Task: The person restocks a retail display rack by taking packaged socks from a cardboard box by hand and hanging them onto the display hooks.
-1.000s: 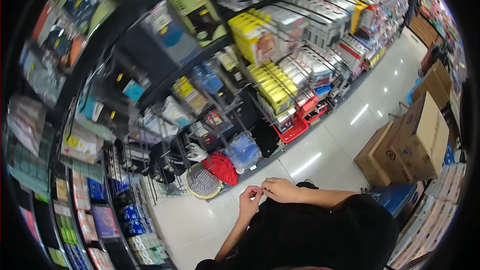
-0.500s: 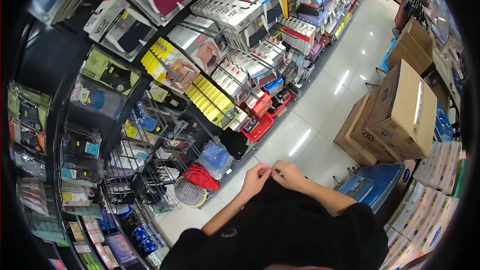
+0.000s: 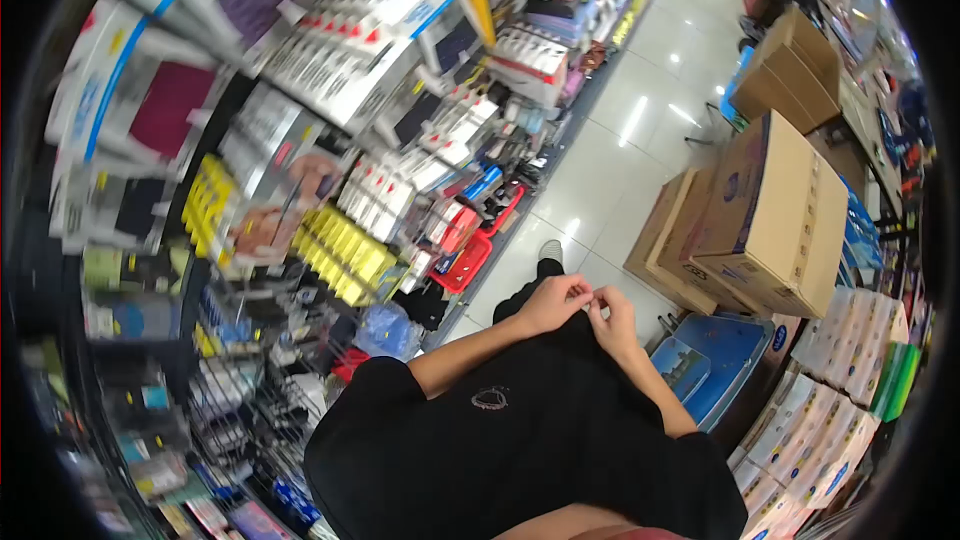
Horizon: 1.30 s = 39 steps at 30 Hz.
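In front of my black shirt (image 3: 590,410), both hands come together at the fingertips. My left hand (image 3: 555,304) is closed in a pinch, and my right hand (image 3: 613,320) pinches right beside it. Whatever lies between the fingertips, if anything, is too small to make out. Neither hand touches the shelves or the boxes. Below them a grey shoe (image 3: 551,251) and a dark trouser leg show on the tiled floor (image 3: 590,195).
Racks of packaged underwear (image 3: 350,250) line the left, with a red basket (image 3: 466,265) at their foot. Stacked cardboard boxes (image 3: 770,210), a blue cart (image 3: 720,355) and tissue packs (image 3: 815,430) stand to the right. The aisle runs ahead.
The view has swung and the shelves look blurred. A shoe has come into sight below my hands. My hands are still together, now further right in view, their fingers slightly rearranged.
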Available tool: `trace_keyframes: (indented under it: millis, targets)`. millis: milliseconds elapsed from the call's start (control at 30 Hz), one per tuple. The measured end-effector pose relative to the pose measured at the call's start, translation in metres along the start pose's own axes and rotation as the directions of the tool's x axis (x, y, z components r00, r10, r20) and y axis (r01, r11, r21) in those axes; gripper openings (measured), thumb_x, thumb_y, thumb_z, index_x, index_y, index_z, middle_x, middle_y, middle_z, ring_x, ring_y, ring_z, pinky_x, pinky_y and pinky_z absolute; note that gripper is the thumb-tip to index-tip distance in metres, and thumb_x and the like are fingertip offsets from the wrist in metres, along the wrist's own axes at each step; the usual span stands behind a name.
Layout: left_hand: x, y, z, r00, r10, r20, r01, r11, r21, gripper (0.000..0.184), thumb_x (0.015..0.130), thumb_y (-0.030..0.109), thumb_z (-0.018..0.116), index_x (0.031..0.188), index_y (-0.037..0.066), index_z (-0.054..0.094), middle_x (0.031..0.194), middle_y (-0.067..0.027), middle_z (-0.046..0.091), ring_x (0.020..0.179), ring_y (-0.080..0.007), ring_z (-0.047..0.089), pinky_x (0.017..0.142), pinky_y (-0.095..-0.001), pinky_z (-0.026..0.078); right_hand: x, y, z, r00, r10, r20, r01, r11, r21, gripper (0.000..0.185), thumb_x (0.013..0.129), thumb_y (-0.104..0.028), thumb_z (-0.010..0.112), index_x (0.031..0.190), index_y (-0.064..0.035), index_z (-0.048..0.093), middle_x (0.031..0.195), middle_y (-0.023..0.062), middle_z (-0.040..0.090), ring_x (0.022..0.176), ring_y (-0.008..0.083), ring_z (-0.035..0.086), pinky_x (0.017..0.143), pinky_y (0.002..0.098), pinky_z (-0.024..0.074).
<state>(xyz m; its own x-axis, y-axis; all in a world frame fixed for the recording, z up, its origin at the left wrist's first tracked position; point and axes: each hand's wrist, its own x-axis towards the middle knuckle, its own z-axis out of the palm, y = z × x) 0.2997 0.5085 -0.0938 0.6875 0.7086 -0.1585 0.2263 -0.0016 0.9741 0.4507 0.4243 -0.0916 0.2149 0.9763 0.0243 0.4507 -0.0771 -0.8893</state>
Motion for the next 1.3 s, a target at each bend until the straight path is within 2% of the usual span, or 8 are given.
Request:
trace_keyframes:
  millis: [167,300,400,667,867,967,1067,1300]
  targets:
    - [0.097,0.019,-0.034,1.000,-0.019,0.018,0.020,0.999,-0.036,0.015,0.091,0.010,0.063,0.096,-0.003,0.064,0.085,-0.0135,0.069,0.079,-0.0191,0.069,0.071,-0.0304,0.054,0.085,-0.009,-0.031,0.994,0.053,-0.093,-0.053,0.999,-0.001,0.009,0.087,-0.005,0.063,0.091,0.0022,0.062,0.083,0.0174,0.064,0.075,0.0296,0.066,0.066,0.0370,0.0527]
    - [0.163,0.032,-0.052,0.998,-0.013,0.069,0.015,1.000,-0.022,0.013,0.090,0.008,0.064,0.097,-0.003,0.065,0.086,-0.0097,0.070,0.080,-0.0143,0.067,0.074,-0.0270,0.053,0.140,-0.002,-0.052,0.994,0.060,-0.088,-0.062,0.998,-0.024,0.010,0.088,-0.008,0.063,0.093,0.0009,0.062,0.085,0.0170,0.063,0.076,0.0314,0.065,0.066,0.0370,0.0522]
    - [0.212,0.038,-0.058,0.992,0.011,0.129,-0.015,0.999,0.028,0.012,0.090,0.007,0.064,0.096,-0.003,0.065,0.086,-0.0084,0.070,0.081,-0.0127,0.066,0.075,-0.0264,0.053,0.176,0.009,-0.065,0.983,0.034,-0.178,-0.025,0.998,0.050,0.007,0.089,-0.007,0.063,0.090,0.0004,0.061,0.078,0.0137,0.059,0.066,0.0234,0.061,0.060,0.0333,0.0481]
    - [0.352,0.040,-0.038,0.983,-0.050,0.175,0.038,0.997,0.067,0.011,0.090,0.006,0.066,0.097,-0.003,0.065,0.085,-0.0074,0.070,0.083,-0.0121,0.067,0.076,-0.0258,0.052,0.278,0.073,-0.129,0.972,0.104,-0.211,-0.080,0.990,0.118,0.009,0.086,-0.007,0.065,0.091,0.0003,0.062,0.082,0.0157,0.063,0.072,0.0291,0.066,0.063,0.0354,0.0524]
    - [0.485,0.076,-0.020,0.977,-0.046,0.210,0.002,0.979,0.203,0.012,0.090,0.009,0.065,0.096,-0.002,0.065,0.086,-0.0079,0.070,0.080,-0.0122,0.066,0.074,-0.0269,0.052,0.374,0.122,-0.204,0.948,0.038,-0.317,0.009,0.989,0.145,0.006,0.083,-0.004,0.065,0.085,-0.0003,0.060,0.070,0.0114,0.055,0.059,0.0215,0.056,0.056,0.0328,0.0454]
    - [0.551,0.097,0.000,0.959,-0.040,0.281,-0.005,0.987,0.158,0.015,0.090,0.011,0.065,0.096,-0.002,0.066,0.089,-0.0118,0.071,0.083,-0.0179,0.068,0.076,-0.0302,0.053,0.411,0.126,-0.263,0.956,0.113,-0.270,-0.084,0.990,0.116,0.008,0.083,-0.006,0.065,0.084,0.0002,0.060,0.077,0.0149,0.061,0.067,0.0290,0.063,0.060,0.0352,0.0504]
    - [0.598,0.144,0.018,0.942,-0.043,0.332,-0.063,0.951,0.301,0.016,0.090,0.012,0.064,0.098,-0.002,0.066,0.090,-0.0142,0.071,0.086,-0.0247,0.069,0.079,-0.0332,0.053,0.444,0.149,-0.303,0.951,0.096,-0.293,-0.057,0.989,0.137,0.008,0.082,-0.006,0.064,0.082,-0.0001,0.059,0.074,0.0142,0.058,0.064,0.0284,0.061,0.059,0.0352,0.0491]
    - [0.684,0.145,0.028,0.948,-0.034,0.317,-0.044,0.971,0.236,0.013,0.090,0.008,0.064,0.098,-0.002,0.064,0.088,-0.0133,0.071,0.084,-0.0192,0.069,0.076,-0.0311,0.053,0.519,0.183,-0.359,0.973,0.003,-0.229,-0.004,1.000,-0.004,0.012,0.079,-0.009,0.066,0.081,-0.0008,0.058,0.074,0.0138,0.058,0.064,0.0293,0.059,0.059,0.0367,0.0478]
